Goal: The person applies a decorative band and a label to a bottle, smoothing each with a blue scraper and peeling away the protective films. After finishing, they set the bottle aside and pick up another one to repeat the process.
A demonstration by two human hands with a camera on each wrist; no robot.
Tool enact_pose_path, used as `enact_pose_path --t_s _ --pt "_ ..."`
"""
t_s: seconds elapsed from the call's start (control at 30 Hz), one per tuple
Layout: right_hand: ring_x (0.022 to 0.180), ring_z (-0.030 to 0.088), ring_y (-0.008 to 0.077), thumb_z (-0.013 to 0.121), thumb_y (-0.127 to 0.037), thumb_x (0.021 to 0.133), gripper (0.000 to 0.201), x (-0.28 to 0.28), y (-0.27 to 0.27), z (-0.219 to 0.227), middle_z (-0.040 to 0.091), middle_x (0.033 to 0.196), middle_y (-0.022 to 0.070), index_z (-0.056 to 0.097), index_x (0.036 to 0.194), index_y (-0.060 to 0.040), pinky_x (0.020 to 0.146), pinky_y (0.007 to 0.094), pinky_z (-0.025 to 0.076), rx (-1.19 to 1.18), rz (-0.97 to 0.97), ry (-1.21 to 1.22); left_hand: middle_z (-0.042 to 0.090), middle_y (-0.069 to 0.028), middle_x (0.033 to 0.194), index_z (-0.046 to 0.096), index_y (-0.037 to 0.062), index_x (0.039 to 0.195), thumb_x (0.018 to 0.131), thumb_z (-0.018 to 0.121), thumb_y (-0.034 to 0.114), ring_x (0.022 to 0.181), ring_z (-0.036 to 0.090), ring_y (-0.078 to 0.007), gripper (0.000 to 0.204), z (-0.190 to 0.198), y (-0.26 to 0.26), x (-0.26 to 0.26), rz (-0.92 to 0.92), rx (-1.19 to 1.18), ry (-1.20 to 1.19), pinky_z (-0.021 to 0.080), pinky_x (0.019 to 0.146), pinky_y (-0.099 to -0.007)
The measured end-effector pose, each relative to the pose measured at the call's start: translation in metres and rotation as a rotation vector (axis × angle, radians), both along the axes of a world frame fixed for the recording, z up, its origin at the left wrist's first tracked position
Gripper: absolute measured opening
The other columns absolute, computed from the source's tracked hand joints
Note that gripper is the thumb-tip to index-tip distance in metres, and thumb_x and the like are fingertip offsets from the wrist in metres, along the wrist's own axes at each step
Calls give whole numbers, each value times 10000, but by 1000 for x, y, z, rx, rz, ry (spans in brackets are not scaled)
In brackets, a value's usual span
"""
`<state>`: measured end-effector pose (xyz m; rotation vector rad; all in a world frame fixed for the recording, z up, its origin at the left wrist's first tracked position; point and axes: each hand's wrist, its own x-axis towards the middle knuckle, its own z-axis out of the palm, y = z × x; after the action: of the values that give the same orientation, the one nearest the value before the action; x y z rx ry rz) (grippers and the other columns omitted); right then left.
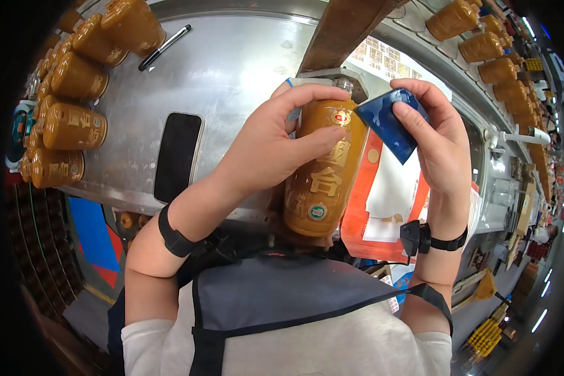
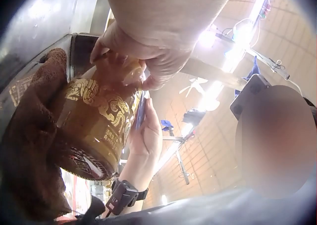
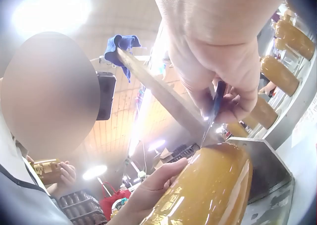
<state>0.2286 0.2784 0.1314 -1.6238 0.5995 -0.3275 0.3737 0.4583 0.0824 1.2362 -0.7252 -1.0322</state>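
An amber-brown bottle (image 1: 324, 169) with gold lettering, a small red emblem and a round green mark lies tilted in front of the person. Its clear glass neck (image 1: 343, 85) points away from the body. My left hand (image 1: 263, 141) grips the bottle round its shoulder, thumb across the front and fingers at the far side near the neck. Between thumb and fingers, my right hand (image 1: 443, 141) pinches a thin, glossy blue card-like piece (image 1: 387, 125). One corner of that piece comes right at the bottle's shoulder. A brown cloth (image 2: 34, 136) lies against the bottle in the left wrist view.
A black phone (image 1: 178, 156) and a marker pen (image 1: 165, 47) lie on the metal table (image 1: 232, 62). Rows of similar bottles (image 1: 75, 125) stand at the left, more at the upper right. A brown beam (image 1: 344, 31) rises behind the neck. Orange-and-white paper (image 1: 388, 200) lies at the right.
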Motion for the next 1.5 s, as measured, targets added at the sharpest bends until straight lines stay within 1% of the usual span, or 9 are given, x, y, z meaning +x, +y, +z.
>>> enact_pose_path --t_s 0.2,0.33,0.4,0.5,0.53,1.2,1.27,1.4,1.5 --pt "884 596 53 679 -158 948 263 11 -4 4 653 970 12 665 1176 -28 773 197 496 -76 43 -5 499 -86 1312 590 42 1305 938 650 43 1232 559 -188 372 0 1 0 11 -42 -99 487 1052 -329" --pt "873 611 57 670 -164 956 253 15 -4 6 663 958 12 671 1172 -31 777 196 506 41 108 18 504 -87 1285 628 53 1262 927 664 51 1238 551 -198 336 -2 2 2 31 -51 -243 447 1086 -342" --pt "872 616 57 668 -164 958 254 16 -4 6 666 958 14 670 1175 -31 780 198 509 61 127 12 544 -80 1087 695 82 1140 865 718 150 1027 556 -176 285 -7 0 1 126 -115 -327 451 945 -300" --pt "880 620 61 665 -161 960 253 15 -3 5 669 961 18 669 1177 -31 787 201 512 78 126 13 557 -72 1166 666 48 1186 911 677 80 1183 563 -179 277 3 3 8 26 -44 -460 412 1059 -322" --pt "884 622 63 664 -161 962 254 14 -3 3 669 965 18 668 1180 -31 790 203 513 75 115 15 572 -66 1119 667 47 1166 900 685 98 1149 569 -168 271 6 4 8 36 -23 -489 413 1033 -312" --pt "915 626 71 657 -155 968 260 10 4 -7 667 1004 17 658 1201 -39 834 216 519 146 79 -50 577 -69 1182 657 33 1179 938 674 92 1207 545 -169 249 -3 0 4 47 -66 -393 383 1086 -324" --pt "915 624 69 657 -158 968 261 9 4 -7 666 1005 17 659 1200 -39 833 215 517 131 63 -53 588 -77 1061 703 74 1101 881 731 179 1023 569 -178 245 -11 -5 0 149 -145 -304 437 944 -299" --pt "907 616 64 658 -178 969 264 10 5 -7 663 992 13 661 1196 -43 828 210 508 60 29 -43 592 -74 1068 701 65 1098 881 735 179 1046 570 -176 248 -10 -7 1 129 -98 -334 441 946 -300" --pt "906 612 66 654 -194 971 264 10 4 -9 661 989 15 664 1192 -49 824 210 504 1 17 -57 588 -76 1101 698 60 1101 880 740 166 1085 568 -174 249 -10 -10 0 116 -98 -209 437 972 -295"
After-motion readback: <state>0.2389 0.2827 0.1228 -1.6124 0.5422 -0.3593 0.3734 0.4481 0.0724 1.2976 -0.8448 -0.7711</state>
